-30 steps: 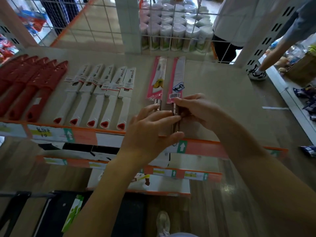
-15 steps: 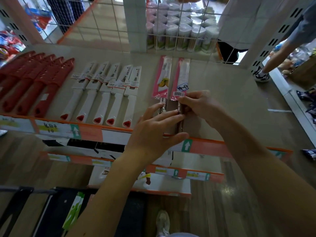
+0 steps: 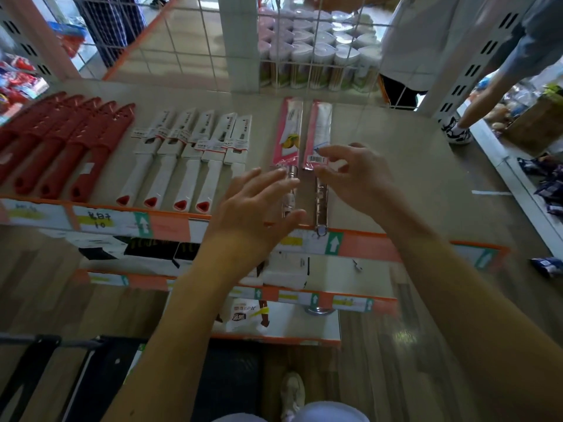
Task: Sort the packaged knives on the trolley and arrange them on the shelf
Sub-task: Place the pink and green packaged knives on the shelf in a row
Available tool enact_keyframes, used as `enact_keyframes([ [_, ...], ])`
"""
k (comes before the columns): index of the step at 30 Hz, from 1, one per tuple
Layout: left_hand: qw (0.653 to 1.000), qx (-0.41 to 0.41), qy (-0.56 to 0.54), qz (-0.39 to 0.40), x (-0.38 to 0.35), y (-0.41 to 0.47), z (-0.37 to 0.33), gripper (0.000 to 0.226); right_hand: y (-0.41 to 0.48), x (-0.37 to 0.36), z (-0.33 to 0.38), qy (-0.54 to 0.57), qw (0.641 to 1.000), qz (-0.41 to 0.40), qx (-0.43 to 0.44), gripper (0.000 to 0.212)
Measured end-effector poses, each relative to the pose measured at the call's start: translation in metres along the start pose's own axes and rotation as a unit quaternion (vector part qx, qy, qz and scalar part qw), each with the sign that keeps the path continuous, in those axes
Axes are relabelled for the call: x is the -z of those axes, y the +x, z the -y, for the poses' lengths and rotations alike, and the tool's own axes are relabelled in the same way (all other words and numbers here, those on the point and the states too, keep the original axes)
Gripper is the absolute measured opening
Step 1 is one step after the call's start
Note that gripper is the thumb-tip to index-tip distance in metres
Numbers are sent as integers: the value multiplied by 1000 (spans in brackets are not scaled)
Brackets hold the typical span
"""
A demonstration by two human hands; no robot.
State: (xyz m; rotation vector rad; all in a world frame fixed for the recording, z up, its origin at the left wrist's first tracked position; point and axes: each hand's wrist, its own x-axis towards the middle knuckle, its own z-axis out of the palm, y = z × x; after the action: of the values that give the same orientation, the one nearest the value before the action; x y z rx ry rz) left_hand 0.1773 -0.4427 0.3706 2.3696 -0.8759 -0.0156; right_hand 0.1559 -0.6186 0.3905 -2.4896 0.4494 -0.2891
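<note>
**Inspector A:** Head view, the only one supplied. What was found on the shelf (image 3: 380,166)?

**Inspector B:** Three groups were laid out in rows. Red-sheathed knives (image 3: 65,141) were placed at the left, white-handled carded knives (image 3: 185,159) beside them, and two pink-packaged knives (image 3: 301,132) were set side by side near the middle, metal handles pointed toward the shelf's front edge.

**Inspector A:** And the hands?

**Inspector B:** The left hand (image 3: 256,205) was held open, fingers spread flat over the handle of the left pink pack. The right hand (image 3: 356,175) was loosely opened over the right pack; nothing was seen to be clamped, though contact by a fingertip could not be ruled out.

**Inspector A:** Progress?

**Inspector B:** Judged well advanced; the pink pair appeared aligned. The right half of the shelf was left bare. The trolley (image 3: 91,376) was only partly visible below, so remaining stock could not be counted.

**Inspector A:** Packaging condition?

**Inspector B:** Clear film with pink backing and a barcode label (image 3: 316,159) was noted
</note>
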Motion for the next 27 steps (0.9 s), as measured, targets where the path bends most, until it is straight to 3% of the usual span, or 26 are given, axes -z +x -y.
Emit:
enact_keyframes([
  [3, 999, 1, -7, -31, 14, -14, 7, 50, -20, -3, 19, -18, 999, -17, 38, 32],
  [9, 997, 15, 0, -76, 41, -68, 25, 44, -88, -20, 58, -68, 998, -13, 11, 34],
  [14, 996, 2, 8, -85, 60, -128, 48, 44, -163, -51, 89, -70, 992, -107, 12, 31],
  [22, 999, 5, 24, -38, 95, -226, 75, 45, -261, -96, 141, -69, 996, -37, -44, 38],
  [27, 999, 18, 38, -24, 106, -278, 80, 44, -308, -110, 162, -66, 997, -27, -35, 37],
])
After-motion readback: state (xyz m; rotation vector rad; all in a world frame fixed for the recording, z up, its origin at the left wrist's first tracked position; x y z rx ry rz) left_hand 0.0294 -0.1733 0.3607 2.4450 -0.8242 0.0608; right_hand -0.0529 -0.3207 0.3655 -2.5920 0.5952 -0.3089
